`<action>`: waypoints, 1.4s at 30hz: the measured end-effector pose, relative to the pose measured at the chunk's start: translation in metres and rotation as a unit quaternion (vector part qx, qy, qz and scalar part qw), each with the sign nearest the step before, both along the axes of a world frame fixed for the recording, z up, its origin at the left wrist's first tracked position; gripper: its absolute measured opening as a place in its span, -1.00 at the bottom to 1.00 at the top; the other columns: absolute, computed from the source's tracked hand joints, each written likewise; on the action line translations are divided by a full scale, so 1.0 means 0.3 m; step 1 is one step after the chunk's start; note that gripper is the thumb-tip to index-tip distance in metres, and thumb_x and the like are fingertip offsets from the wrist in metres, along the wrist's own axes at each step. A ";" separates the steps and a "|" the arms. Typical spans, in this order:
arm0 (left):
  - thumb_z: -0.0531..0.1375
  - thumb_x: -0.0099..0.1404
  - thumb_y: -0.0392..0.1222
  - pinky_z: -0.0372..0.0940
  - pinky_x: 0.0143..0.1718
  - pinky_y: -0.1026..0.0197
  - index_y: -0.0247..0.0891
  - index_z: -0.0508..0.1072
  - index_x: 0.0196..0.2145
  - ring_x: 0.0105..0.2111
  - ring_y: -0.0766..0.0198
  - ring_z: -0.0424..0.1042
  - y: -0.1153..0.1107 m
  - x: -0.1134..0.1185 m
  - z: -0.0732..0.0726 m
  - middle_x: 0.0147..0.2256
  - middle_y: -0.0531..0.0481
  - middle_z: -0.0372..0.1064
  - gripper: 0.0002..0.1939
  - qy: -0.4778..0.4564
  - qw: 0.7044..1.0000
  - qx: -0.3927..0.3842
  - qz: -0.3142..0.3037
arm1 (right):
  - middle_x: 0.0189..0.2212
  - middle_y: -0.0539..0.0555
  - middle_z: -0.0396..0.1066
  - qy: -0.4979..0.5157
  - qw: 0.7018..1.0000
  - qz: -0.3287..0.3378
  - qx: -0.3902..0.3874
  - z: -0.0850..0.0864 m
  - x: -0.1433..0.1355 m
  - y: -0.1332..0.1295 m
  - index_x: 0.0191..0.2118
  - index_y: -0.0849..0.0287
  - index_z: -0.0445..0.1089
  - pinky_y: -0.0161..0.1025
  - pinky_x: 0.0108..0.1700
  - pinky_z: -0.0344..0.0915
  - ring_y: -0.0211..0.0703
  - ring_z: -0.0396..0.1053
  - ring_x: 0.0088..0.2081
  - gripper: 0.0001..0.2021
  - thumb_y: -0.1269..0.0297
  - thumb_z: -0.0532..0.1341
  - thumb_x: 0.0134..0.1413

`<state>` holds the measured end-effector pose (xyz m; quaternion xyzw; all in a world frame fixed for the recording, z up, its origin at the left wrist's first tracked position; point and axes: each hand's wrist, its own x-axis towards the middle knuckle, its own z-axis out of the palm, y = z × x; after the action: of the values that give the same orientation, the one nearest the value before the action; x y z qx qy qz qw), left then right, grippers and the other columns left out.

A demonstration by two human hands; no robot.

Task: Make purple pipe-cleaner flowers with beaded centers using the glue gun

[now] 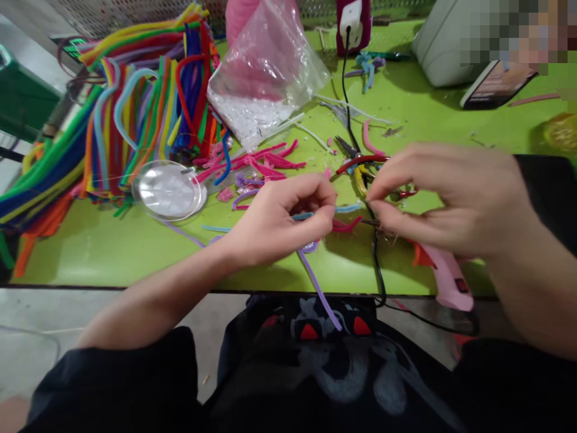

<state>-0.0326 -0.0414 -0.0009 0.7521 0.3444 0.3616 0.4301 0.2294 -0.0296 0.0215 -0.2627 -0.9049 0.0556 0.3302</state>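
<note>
One left hand [288,221], fingers curled, over a lilac stem [320,290] crossing the near edge of the green table [94,258], its grip hidden from me; one right hand [451,198], thumb and finger nearly meeting, hold unclear; one far-left display [74,45], green characters unreadable.

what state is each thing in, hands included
Left hand, curled closed, contents unclear
Right hand, pinching pose, blurred, fingertip contact unclear
Plastic bag, partly filled
Phone, tilted up, screen lit
Pink glue gun, lying down
Pipe cleaners, heaped in bundles
White adapter, black cord attached
</note>
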 end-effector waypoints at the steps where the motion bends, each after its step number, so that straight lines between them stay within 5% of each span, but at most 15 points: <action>1: 0.25 0.36 -0.35 0.22 -0.50 0.37 -0.26 0.47 -0.36 -0.49 0.46 0.28 0.002 0.000 -0.005 -0.47 0.10 0.37 -0.88 0.000 1.000 0.002 0.010 | -0.27 0.00 0.58 -0.008 1.000 -0.014 -0.007 0.003 0.038 0.033 -0.19 0.10 0.47 -0.24 -0.17 0.41 -0.28 0.50 -0.24 -0.92 0.37 0.35 0.40; 3: 0.25 0.41 -0.31 0.25 -0.49 0.36 -0.27 0.49 -0.32 -0.48 0.45 0.33 0.005 0.000 -0.014 -0.43 0.08 0.41 -0.90 -0.001 1.000 -0.004 0.023 | -0.19 0.10 0.62 -0.051 0.989 -0.129 -0.042 0.003 0.126 0.106 -0.13 0.11 0.57 -0.19 -0.11 0.40 -0.24 0.53 -0.19 -0.83 0.16 0.31 0.48; 6: 0.25 0.45 -0.28 0.32 -0.45 0.33 -0.30 0.55 -0.20 -0.44 0.41 0.43 0.007 0.001 -0.023 -0.38 0.05 0.48 -0.93 -0.008 0.999 -0.035 0.019 | -0.10 0.17 0.65 -0.226 0.913 -0.320 -0.116 -0.011 0.240 0.206 0.00 0.18 0.67 -0.14 -0.08 0.29 -0.17 0.53 -0.07 -0.71 0.10 0.26 0.52; 9: 0.26 0.46 -0.28 0.35 -0.44 0.33 -0.30 0.56 -0.16 -0.44 0.41 0.46 0.004 0.003 -0.023 -0.37 0.06 0.51 -0.93 -0.013 0.999 -0.049 0.017 | -0.03 0.16 0.67 -0.323 0.842 -0.377 -0.209 -0.039 0.290 0.263 0.10 0.14 0.69 -0.17 -0.18 0.22 -0.18 0.48 -0.15 -0.73 0.17 0.34 0.45; 11: 0.28 0.45 -0.28 0.36 -0.42 0.34 -0.29 0.57 -0.17 -0.43 0.42 0.46 0.001 0.004 -0.022 -0.35 0.05 0.53 -0.94 -0.013 0.999 -0.043 0.023 | -0.09 0.13 0.68 -0.328 0.831 -0.391 -0.221 -0.064 0.307 0.285 0.11 0.09 0.70 -0.21 -0.22 0.20 -0.24 0.41 -0.28 -0.72 0.15 0.38 0.40; 17: 0.31 0.50 -0.14 0.35 -0.46 0.33 -0.26 0.58 -0.17 -0.44 0.40 0.43 0.008 0.002 -0.035 -0.36 0.03 0.51 -0.87 -0.026 1.000 -0.009 0.011 | -0.64 -0.07 0.46 -0.266 0.890 -0.326 -0.177 -0.162 0.401 0.390 -0.23 0.17 0.75 -0.24 -0.45 -0.09 -0.55 0.13 -0.65 -0.53 -0.21 0.41 0.20; 24: 0.28 0.52 -0.12 0.30 -0.51 0.34 -0.24 0.55 -0.17 -0.47 0.41 0.36 0.012 0.006 -0.039 -0.37 0.03 0.48 -0.86 -0.036 0.999 -0.009 0.026 | -0.69 -0.07 0.42 -0.191 0.937 -0.265 -0.128 -0.182 0.399 0.440 -0.43 0.18 0.69 -0.23 -0.51 -0.20 -0.58 -0.08 -0.69 -0.76 0.12 0.61 -0.03; 28: 0.35 0.48 -0.14 0.31 -0.48 0.36 -0.24 0.56 -0.21 -0.46 0.43 0.38 0.004 0.015 -0.035 -0.36 0.04 0.53 -0.86 -0.069 0.997 -0.005 0.026 | -0.41 0.03 0.64 -0.087 0.962 -0.228 -0.125 -0.126 0.244 0.302 -0.22 0.14 0.73 -0.33 -0.42 0.18 -0.47 0.40 -0.49 -0.86 0.18 0.51 0.22; 29: 0.36 0.48 -0.14 0.31 -0.48 0.36 -0.24 0.56 -0.22 -0.47 0.44 0.38 0.001 0.017 -0.033 -0.36 0.04 0.53 -0.86 -0.080 0.997 -0.003 0.024 | -0.39 0.06 0.64 0.026 0.966 -0.197 -0.164 -0.108 0.186 0.249 -0.19 0.17 0.72 -0.32 -0.42 0.23 -0.43 0.42 -0.49 -0.85 0.20 0.49 0.27; 31: 0.38 0.47 -0.14 0.32 -0.47 0.35 -0.24 0.56 -0.24 -0.46 0.44 0.40 -0.006 0.020 -0.029 -0.36 0.05 0.54 -0.85 -0.096 0.995 0.001 0.023 | -0.38 0.04 0.63 0.183 0.949 -0.097 -0.239 -0.072 0.067 0.136 -0.18 0.18 0.68 -0.34 -0.40 0.34 -0.37 0.49 -0.45 -0.90 0.27 0.48 0.28; 35: 0.43 0.45 -0.06 0.35 -0.46 0.32 -0.22 0.58 -0.26 -0.45 0.42 0.42 -0.017 0.020 -0.020 -0.37 0.05 0.54 -0.79 -0.106 0.994 0.007 0.035 | -0.33 -0.02 0.62 0.264 0.912 -0.006 -0.315 -0.032 -0.085 -0.018 -0.21 0.16 0.63 -0.44 -0.31 0.45 -0.38 0.53 -0.34 -0.98 0.38 0.44 0.31; 42: 0.41 0.45 0.11 0.34 -0.48 0.28 -0.21 0.59 -0.24 -0.46 0.40 0.42 -0.022 0.016 -0.023 -0.36 0.02 0.54 -0.67 -0.095 0.994 0.014 0.042 | -0.32 -0.06 0.61 0.282 0.891 0.017 -0.356 -0.040 -0.087 -0.030 -0.19 0.11 0.64 -0.49 -0.31 0.46 -0.40 0.53 -0.34 -0.95 0.39 0.47 0.28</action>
<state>-0.0279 -0.0481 -0.0078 0.7050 0.3283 0.4539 0.4349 0.2033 -0.0386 0.0094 -0.3206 -0.6976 0.4509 0.4552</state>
